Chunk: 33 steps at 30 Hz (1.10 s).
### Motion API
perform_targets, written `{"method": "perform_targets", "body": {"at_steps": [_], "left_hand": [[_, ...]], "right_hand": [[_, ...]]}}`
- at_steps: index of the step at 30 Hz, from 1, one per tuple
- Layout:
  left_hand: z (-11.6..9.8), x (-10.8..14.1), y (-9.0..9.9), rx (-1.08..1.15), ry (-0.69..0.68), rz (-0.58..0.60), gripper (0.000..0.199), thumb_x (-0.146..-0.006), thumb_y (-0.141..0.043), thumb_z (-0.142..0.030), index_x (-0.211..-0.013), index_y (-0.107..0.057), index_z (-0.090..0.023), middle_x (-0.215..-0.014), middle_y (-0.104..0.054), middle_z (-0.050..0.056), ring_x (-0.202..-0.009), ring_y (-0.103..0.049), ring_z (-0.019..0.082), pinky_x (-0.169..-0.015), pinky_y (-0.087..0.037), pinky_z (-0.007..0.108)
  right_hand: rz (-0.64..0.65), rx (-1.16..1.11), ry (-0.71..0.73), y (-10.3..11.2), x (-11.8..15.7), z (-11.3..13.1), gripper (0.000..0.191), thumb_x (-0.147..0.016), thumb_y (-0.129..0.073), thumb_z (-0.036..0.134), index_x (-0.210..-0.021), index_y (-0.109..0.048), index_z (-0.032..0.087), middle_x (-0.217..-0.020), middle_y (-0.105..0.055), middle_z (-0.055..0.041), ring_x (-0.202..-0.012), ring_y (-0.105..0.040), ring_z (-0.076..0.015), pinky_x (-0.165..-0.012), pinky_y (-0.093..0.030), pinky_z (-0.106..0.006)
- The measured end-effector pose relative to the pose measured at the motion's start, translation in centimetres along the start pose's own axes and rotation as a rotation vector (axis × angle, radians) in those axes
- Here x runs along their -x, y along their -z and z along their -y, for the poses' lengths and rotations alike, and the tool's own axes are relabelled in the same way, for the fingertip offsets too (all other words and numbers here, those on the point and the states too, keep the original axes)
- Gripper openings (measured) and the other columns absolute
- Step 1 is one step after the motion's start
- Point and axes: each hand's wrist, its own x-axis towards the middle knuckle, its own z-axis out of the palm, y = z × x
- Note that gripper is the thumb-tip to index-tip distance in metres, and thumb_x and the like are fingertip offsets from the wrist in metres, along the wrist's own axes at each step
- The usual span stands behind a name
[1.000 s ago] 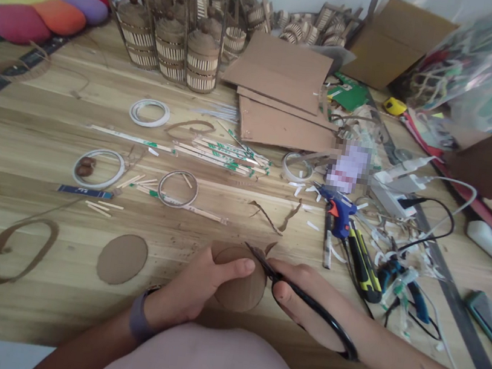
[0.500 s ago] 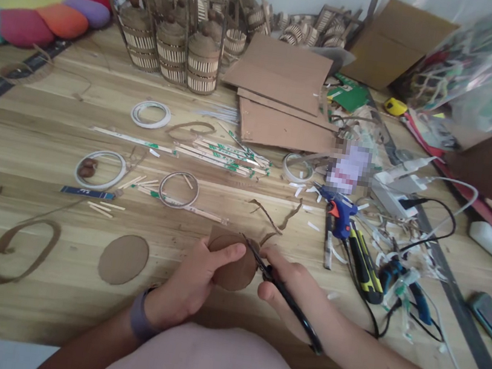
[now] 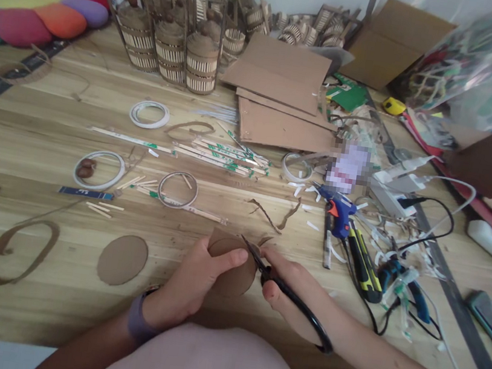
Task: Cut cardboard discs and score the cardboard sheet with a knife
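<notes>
My left hand (image 3: 199,272) pinches a brown piece of cardboard (image 3: 233,277), its thumb lying across the top face. A round outline shows on the cardboard, and a cut sliver curls away at its upper right. In my right hand (image 3: 295,292) is a pair of scissors with black handles (image 3: 297,305); the blades meet the cardboard's right upper edge. Fingers wrap the handles, partly hidden by them. To the left of my hands a cut cardboard disc (image 3: 122,260) lies flat on the wooden table. Thin curled cardboard scraps (image 3: 275,218) lie just beyond the scissors.
Wrapped chopsticks (image 3: 222,155) and tape rolls (image 3: 149,115) lie mid-table. On the right are a blue glue gun (image 3: 338,210), a yellow-black cutter (image 3: 365,265), pliers and a power strip (image 3: 391,196). Cardboard sheets (image 3: 280,73) and small bamboo baskets (image 3: 201,65) stand behind. A paper strip coil (image 3: 16,253) lies left.
The scissor handles have spread and swung slightly right, and the blades are a little further apart. My left hand still holds the cardboard in nearly the same place.
</notes>
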Motion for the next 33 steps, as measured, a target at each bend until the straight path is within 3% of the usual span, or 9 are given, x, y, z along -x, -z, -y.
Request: {"method": "perform_targets", "body": {"at_steps": [7, 13, 20, 27, 33], "left_hand": [[0.3, -0.1, 0.1, 0.0, -0.002, 0.016, 0.051, -0.064, -0.089, -0.04, -0.106, -0.072, -0.016, -0.114, -0.079, 0.011, -0.114, -0.07, 0.033, -0.1, -0.052, 0.045], [0.0, 0.1, 0.0, 0.009, -0.003, 0.054, 0.043, -0.068, -0.086, -0.036, -0.105, -0.073, -0.018, -0.115, -0.079, 0.01, -0.114, -0.07, 0.032, -0.099, -0.052, 0.043], [-0.2, 0.2, -0.1, -0.024, -0.005, 0.062, 0.04, -0.069, -0.085, -0.034, -0.104, -0.073, -0.018, -0.115, -0.079, 0.009, -0.113, -0.07, 0.032, -0.097, -0.052, 0.041], [-0.2, 0.2, -0.2, -0.037, -0.009, 0.07, 0.038, -0.068, -0.086, -0.035, -0.101, -0.074, -0.019, -0.108, -0.081, 0.007, -0.109, -0.072, 0.03, -0.095, -0.054, 0.04], [-0.2, 0.2, -0.2, -0.048, 0.002, 0.074, 0.046, -0.067, -0.086, -0.036, -0.106, -0.073, -0.017, -0.112, -0.08, 0.009, -0.11, -0.072, 0.03, -0.096, -0.054, 0.041]], "right_hand": [[0.02, -0.051, -0.007, -0.3, 0.0, -0.5, 0.075, -0.095, -0.021, 0.082, -0.112, -0.056, 0.018, -0.067, -0.054, -0.0001, -0.063, -0.053, -0.0179, -0.059, -0.043, -0.031], [0.019, -0.064, 0.01, -0.2, 0.0, -0.1, 0.067, -0.094, -0.02, 0.083, -0.085, -0.048, 0.023, -0.066, -0.052, 0.0006, -0.061, -0.05, -0.0156, -0.056, -0.04, -0.029], [0.016, -0.065, 0.018, -0.1, 0.2, 0.4, 0.068, -0.099, -0.02, 0.078, -0.09, -0.053, 0.019, -0.073, -0.057, -0.0009, -0.061, -0.045, -0.013, -0.056, -0.039, -0.028], [0.03, -0.073, 0.003, -0.3, 0.7, -0.1, 0.067, -0.098, -0.019, 0.079, -0.08, -0.048, 0.021, -0.062, -0.045, 0.0045, -0.053, -0.035, -0.0107, -0.052, -0.035, -0.027], [-0.012, -0.049, 0.044, -0.4, 0.7, -0.2, 0.068, -0.099, -0.019, 0.077, -0.08, -0.051, 0.021, -0.068, -0.053, 0.0003, -0.058, -0.043, -0.0127, -0.054, -0.037, -0.026]]}}
